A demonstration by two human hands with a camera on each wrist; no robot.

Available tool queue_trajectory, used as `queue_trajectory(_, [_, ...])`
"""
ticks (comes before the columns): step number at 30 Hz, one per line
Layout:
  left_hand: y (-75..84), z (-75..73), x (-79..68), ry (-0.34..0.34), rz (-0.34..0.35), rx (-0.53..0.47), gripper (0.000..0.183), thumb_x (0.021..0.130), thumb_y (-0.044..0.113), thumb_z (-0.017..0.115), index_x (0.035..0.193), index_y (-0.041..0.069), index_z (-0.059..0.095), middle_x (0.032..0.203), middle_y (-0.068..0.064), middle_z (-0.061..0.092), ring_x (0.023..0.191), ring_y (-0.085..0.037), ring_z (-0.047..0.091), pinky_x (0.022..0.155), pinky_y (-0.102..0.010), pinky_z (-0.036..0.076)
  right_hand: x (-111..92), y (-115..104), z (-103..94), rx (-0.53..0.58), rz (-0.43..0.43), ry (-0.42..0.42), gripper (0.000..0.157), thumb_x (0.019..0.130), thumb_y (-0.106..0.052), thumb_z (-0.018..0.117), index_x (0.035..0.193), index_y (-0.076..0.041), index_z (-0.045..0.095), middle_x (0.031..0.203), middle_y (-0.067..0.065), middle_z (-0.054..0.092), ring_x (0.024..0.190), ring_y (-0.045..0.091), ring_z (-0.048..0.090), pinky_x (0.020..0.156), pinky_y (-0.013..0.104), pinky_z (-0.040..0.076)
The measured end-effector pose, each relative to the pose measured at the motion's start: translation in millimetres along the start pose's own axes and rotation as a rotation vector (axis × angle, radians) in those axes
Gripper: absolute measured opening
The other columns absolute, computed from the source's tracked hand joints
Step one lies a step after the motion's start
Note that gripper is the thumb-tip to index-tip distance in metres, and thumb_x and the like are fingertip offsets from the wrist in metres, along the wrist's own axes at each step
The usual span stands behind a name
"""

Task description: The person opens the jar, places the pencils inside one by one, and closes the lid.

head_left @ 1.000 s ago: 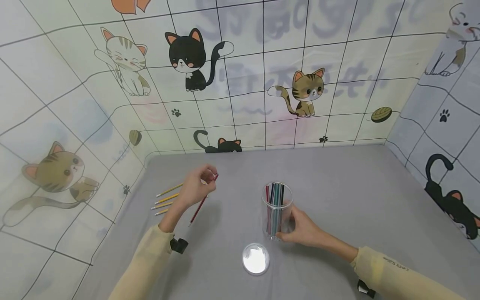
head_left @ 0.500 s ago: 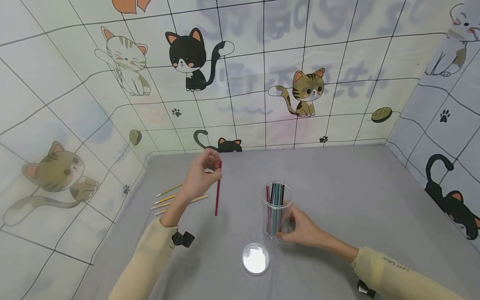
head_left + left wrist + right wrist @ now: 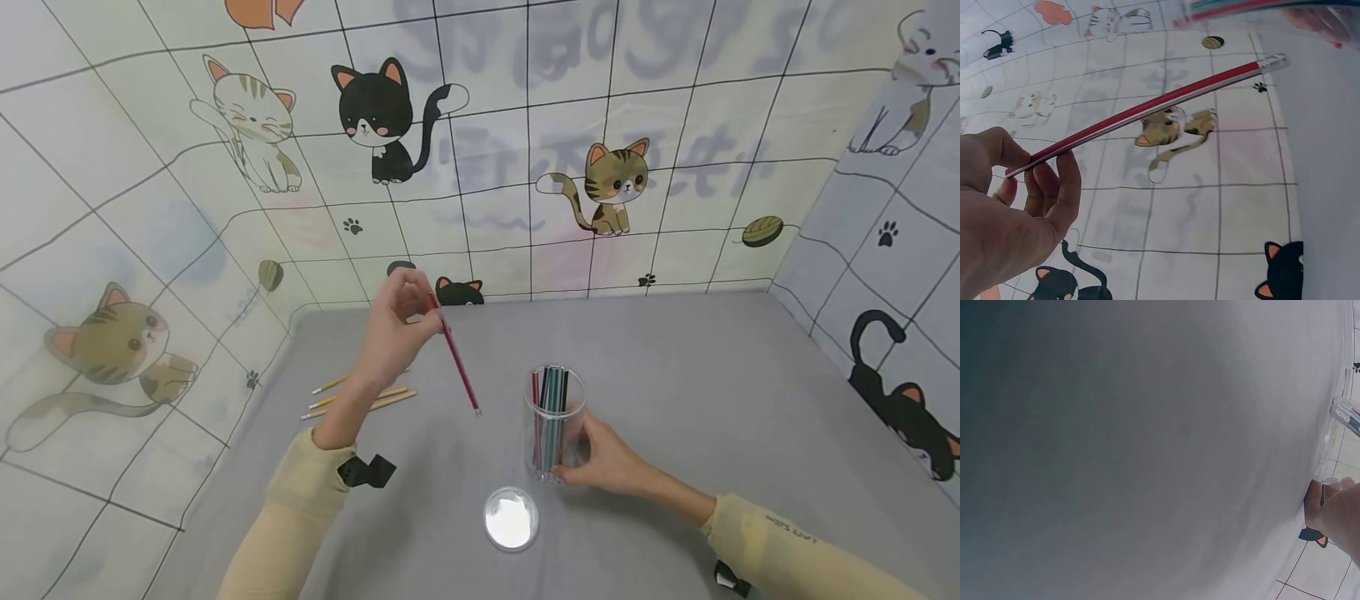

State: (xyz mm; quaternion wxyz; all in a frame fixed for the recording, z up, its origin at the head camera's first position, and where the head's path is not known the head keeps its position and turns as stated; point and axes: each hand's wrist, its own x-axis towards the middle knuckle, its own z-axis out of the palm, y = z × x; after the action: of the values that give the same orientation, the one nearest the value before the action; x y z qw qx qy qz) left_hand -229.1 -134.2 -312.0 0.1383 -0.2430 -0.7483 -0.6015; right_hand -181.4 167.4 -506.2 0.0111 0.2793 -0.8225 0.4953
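My left hand (image 3: 397, 329) pinches a red pencil (image 3: 459, 360) near its upper end, above the table. The pencil slants down to the right, its eraser end lowest and pointing toward the clear cup. In the left wrist view the red pencil (image 3: 1147, 111) runs up and right from the fingertips, with a pale stripe along its side. My right hand (image 3: 606, 457) grips the lower part of the clear cup (image 3: 576, 429) from the right. Several red, black and teal pencils (image 3: 553, 392) stand upright inside it. The right wrist view shows only part of the right hand (image 3: 1338, 515) at its edge.
Several yellow pencils (image 3: 390, 400) lie on the grey table (image 3: 712, 375), left of the cup, partly behind my left arm. A round clear lid (image 3: 512, 519) lies in front of the cup. A cat-patterned curtain (image 3: 487, 150) closes the back and sides.
My left hand has risen and moved away from me with the red pencil. The pencil's lower end has swung right toward the cup. The right hand and cup have stayed still.
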Motion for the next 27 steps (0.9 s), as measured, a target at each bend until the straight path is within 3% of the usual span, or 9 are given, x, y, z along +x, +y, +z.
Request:
queue_trajectory(7, [19.9, 2.4, 4.1, 0.060, 0.061, -0.157, 0.023, 0.087, -0.017, 0.048, 0.101, -0.001, 0.044, 0.089, -0.017, 0.057, 0.078, -0.031, 0.060, 0.075, -0.041, 0.058, 0.0, 1.4, 0.2, -0.007, 0.005, 0.001, 0.079, 0.069, -0.011, 0.086, 0.138, -0.011, 0.047, 0.125, 0.000, 0.063, 0.109, 0.017, 0.059, 0.095, 0.039, 0.046])
queue_trajectory(14, [28.8, 3.7, 4.7, 0.130, 0.089, -0.226, 0.023, 0.085, -0.017, 0.048, 0.101, -0.002, 0.044, 0.090, -0.014, 0.056, 0.078, -0.026, 0.056, 0.074, -0.037, 0.056, -0.6, 0.9, 0.1, 0.001, -0.001, 0.003, 0.075, 0.070, -0.011, 0.087, 0.135, -0.009, 0.048, 0.121, 0.000, 0.064, 0.106, 0.016, 0.059, 0.093, 0.037, 0.046])
queue_trajectory(21, [33.3, 14.0, 1.8, 0.119, 0.068, -0.259, 0.027, 0.087, -0.017, 0.049, 0.100, 0.007, 0.047, 0.095, -0.018, 0.056, 0.083, -0.027, 0.057, 0.078, -0.037, 0.054, -0.6, 0.5, -0.3, 0.011, -0.006, 0.005, 0.074, 0.070, -0.010, 0.086, 0.134, -0.009, 0.049, 0.121, 0.002, 0.064, 0.104, 0.015, 0.059, 0.091, 0.036, 0.046])
queue_trajectory(27, [26.7, 31.6, 0.3, 0.098, 0.119, -0.289, 0.022, 0.086, -0.019, 0.048, 0.100, -0.002, 0.044, 0.092, -0.015, 0.057, 0.081, -0.025, 0.059, 0.074, -0.036, 0.056, -0.2, 1.3, 0.3, -0.002, -0.006, 0.007, 0.078, 0.070, -0.011, 0.087, 0.137, -0.009, 0.047, 0.125, 0.003, 0.063, 0.107, 0.016, 0.059, 0.092, 0.038, 0.047])
